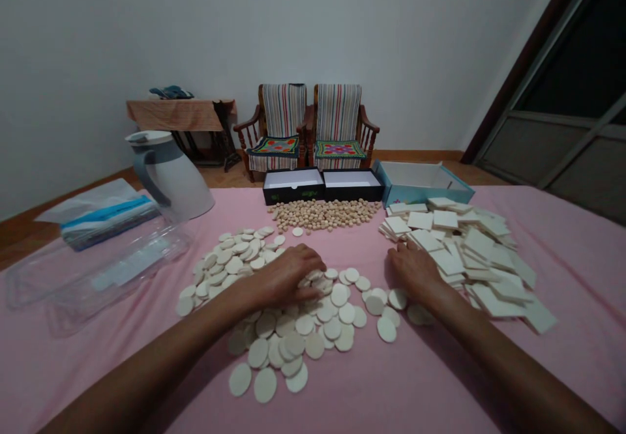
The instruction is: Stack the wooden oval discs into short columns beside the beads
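My left hand (291, 276) lies over a wide pile of thin, round, cream-coloured discs (293, 343), its thumb apart from the bent fingers. Several discs show between thumb and fingers; none looks gripped. My right hand (413, 268) is lowered at the left edge of a heap of flat square cream tiles (479, 245). Its fingers are bent but apart, with nothing visible in them; their tips are partly hidden. A trail of loose discs (375, 303) runs from the pile to beneath my right wrist.
Behind the discs lie many small wooden beads (325, 214). Further back stand two black-sided boxes (293, 193) and a light-blue box (425, 193). On the left are a white jug (171, 176), a tissue pack (110, 222) and clear plastic trays (122, 268). A pink cloth (352, 388) covers the table.
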Demonstrator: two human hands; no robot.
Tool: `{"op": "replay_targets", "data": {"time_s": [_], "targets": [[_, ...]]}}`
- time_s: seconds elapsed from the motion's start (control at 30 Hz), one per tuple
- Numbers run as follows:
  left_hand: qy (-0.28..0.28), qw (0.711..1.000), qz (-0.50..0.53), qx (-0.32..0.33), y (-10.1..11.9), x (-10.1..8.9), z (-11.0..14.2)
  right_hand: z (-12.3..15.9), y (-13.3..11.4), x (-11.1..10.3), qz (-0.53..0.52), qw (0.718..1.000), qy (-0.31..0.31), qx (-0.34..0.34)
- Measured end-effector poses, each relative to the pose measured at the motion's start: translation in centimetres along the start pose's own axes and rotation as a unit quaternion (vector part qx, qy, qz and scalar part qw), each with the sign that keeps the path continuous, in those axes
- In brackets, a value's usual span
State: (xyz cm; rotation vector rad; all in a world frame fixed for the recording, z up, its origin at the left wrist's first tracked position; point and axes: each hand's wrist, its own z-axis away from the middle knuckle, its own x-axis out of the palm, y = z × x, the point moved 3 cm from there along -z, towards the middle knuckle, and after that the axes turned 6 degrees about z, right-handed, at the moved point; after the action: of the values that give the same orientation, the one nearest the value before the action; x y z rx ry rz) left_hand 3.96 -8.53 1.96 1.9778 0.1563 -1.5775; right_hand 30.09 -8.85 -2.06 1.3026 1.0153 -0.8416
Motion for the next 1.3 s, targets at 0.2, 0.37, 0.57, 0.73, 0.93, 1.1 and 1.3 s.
{"op": "replay_targets", "data": {"time_s": [0.2, 0.37, 0.57, 0.73, 0.93, 1.1, 1.3], "targets": [[-0.069, 0.994, -0.007, 0.082, 5.2, 3.5, -0.5, 0.0, 0.8, 1.9, -0.056, 0.998, 0.018, -0.002], [-0.064, 0.994, -0.058, 0.066, 6.1, 5.1, -0.8, 1.5, 1.1, 0.0, -0.219, 0.972, 0.053, -0.067], [-0.029, 0.995, -0.089, 0.03, 5.7, 5.4, -0.7, 5.7, 1.6, -0.7, -0.363, 0.923, 0.086, -0.095], [0.005, 0.996, -0.093, -0.01, 4.9, 4.2, 0.2, 9.6, 1.4, 2.4, -0.344, 0.932, 0.051, -0.104], [0.064, 0.989, -0.109, -0.072, 1.5, 2.9, 1.3, 9.6, -1.9, 3.6, -0.372, 0.917, 0.07, -0.122], [0.083, 0.993, -0.057, -0.066, 1.0, 2.1, 3.1, 6.8, -4.8, 2.7, -0.411, 0.893, 0.093, -0.159], [-0.008, 1.0, -0.015, 0.026, 4.4, 2.1, 5.8, 4.0, -7.1, 1.2, -0.419, 0.88, 0.107, -0.196]]}}
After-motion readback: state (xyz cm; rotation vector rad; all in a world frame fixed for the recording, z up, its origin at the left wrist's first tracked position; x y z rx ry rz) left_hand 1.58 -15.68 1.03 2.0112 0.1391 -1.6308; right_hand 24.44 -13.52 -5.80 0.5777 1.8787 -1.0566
